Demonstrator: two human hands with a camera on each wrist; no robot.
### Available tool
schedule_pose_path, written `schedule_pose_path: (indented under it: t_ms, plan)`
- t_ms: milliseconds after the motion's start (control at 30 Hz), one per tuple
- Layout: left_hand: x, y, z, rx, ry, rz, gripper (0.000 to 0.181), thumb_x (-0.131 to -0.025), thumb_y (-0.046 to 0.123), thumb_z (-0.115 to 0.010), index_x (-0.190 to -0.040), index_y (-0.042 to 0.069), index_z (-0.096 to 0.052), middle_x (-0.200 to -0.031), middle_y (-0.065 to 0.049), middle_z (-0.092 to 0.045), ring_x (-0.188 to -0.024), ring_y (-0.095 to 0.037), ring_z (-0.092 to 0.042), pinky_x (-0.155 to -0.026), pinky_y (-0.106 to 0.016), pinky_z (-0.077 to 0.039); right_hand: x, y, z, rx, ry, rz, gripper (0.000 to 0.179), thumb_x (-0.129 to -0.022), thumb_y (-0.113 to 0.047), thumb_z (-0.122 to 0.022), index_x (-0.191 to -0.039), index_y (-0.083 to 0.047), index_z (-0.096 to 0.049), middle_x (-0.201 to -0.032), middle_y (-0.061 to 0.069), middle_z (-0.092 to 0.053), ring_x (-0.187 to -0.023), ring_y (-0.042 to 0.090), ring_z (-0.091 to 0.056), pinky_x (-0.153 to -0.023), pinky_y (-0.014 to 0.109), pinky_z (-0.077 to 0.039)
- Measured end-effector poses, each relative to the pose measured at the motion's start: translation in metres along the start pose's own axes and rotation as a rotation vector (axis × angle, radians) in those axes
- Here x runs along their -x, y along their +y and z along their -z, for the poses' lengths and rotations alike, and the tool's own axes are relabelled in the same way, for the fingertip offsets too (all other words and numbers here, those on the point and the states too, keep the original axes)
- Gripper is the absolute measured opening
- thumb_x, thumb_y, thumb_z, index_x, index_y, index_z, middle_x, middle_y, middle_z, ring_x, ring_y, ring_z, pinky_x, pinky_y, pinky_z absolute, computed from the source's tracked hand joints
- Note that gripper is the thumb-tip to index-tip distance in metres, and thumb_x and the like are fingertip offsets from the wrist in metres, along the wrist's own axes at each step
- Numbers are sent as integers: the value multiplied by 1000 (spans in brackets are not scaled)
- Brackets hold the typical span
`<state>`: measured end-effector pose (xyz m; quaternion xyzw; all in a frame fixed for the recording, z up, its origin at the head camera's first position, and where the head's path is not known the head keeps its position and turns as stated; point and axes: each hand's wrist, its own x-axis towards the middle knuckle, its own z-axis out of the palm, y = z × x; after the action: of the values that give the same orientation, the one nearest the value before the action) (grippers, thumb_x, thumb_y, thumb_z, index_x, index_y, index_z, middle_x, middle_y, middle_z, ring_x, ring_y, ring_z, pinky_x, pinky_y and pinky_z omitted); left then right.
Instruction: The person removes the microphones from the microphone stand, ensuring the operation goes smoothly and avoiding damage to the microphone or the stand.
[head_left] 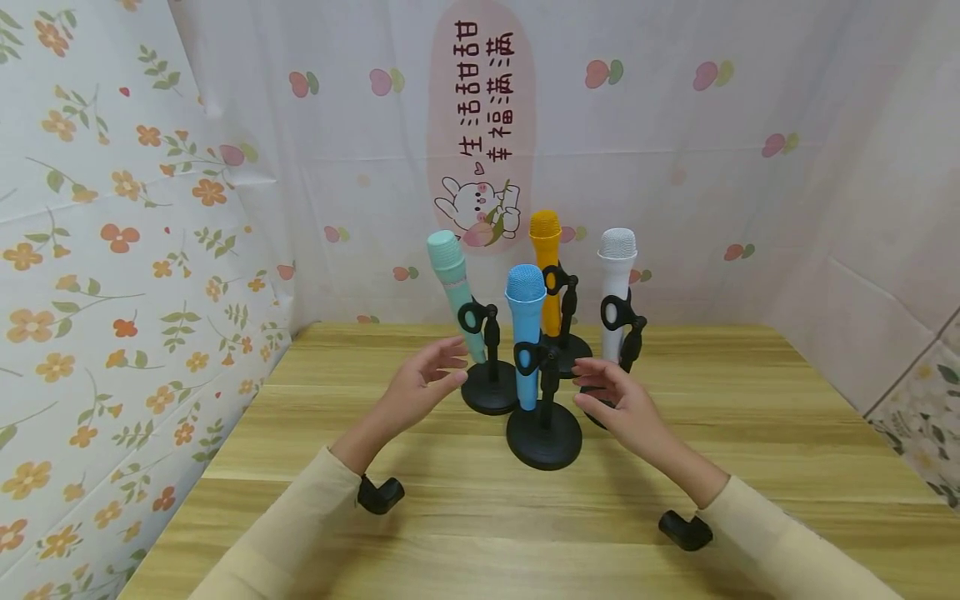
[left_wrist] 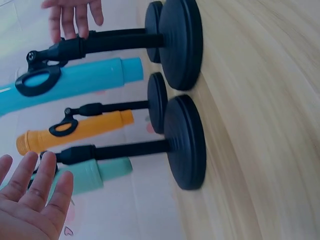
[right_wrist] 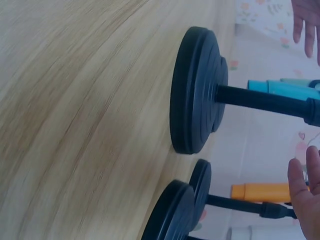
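Note:
Several toy microphones stand upright in black round-based stands, grouped in the middle of the table. A blue microphone is in front, a mint green one at left, an orange one behind, and a white one at right. Beside the mint green microphone's stand hovers my left hand, its fingers relaxed and holding nothing. My right hand is in front of the white microphone's stand, partly hiding its base. Its fingers are loosely bent, with nothing in them.
The wooden table carries the stands. Behind it hangs a patterned cloth with a rabbit print, and a floral cloth covers the left side. Each wrist bears a black mount, the left mount and the right mount.

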<state>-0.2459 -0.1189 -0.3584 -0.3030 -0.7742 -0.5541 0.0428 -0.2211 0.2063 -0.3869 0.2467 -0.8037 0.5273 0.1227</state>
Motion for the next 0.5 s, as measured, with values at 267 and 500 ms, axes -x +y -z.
schedule_pose_path:
  t_ms: [267, 500]
  plan:
    - [-13, 9, -15, 57, 13, -12, 50, -97, 11, -59, -143, 1, -42, -135, -24, -53, -122, -38, -54, -102, -50, -45, -4, 0, -9, -33, 27, -23, 41, -91, -4, -66, -128, 5, -52, -127, 21, -58, -109, 25, -60, -90, 18, -50]
    - [-27, 14, -26, 97, -1, -31, 52, -98, 9, -57, -145, 0, -37, -143, -22, -46, -129, -40, -47, -106, -51, -41, -8, -2, -19, -50, 59, -32, 41, -91, -5, -67, -128, 3, -52, -128, 21, -58, -112, 33, -58, -91, 24, -52]
